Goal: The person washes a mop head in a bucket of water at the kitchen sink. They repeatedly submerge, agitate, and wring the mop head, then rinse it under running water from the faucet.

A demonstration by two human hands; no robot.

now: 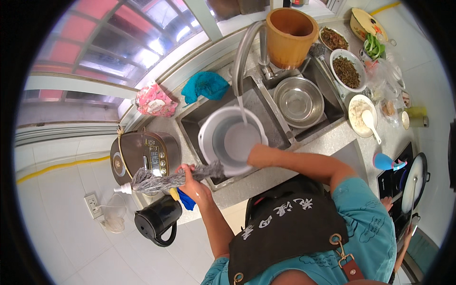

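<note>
In my left hand (194, 187) is a grey string mop head (160, 180) with a white plastic collar; its strands reach over the rim of a white bucket (207, 123). The bucket stands in the left basin of a steel sink (278, 124). Water runs from the curved faucet (245, 53) into it, and some water lies inside. My right hand (263, 156) is at the bucket's near right rim, its fingers partly hidden, so whether it grips the rim is unclear.
A steel bowl (299, 102) sits in the right basin, a wooden bucket (290, 37) behind. Left are a rice cooker (146, 156) and a black kettle (158, 217). Food dishes (362, 115) line the right counter. Another person's hands (386, 203) are beside a pan (415, 183).
</note>
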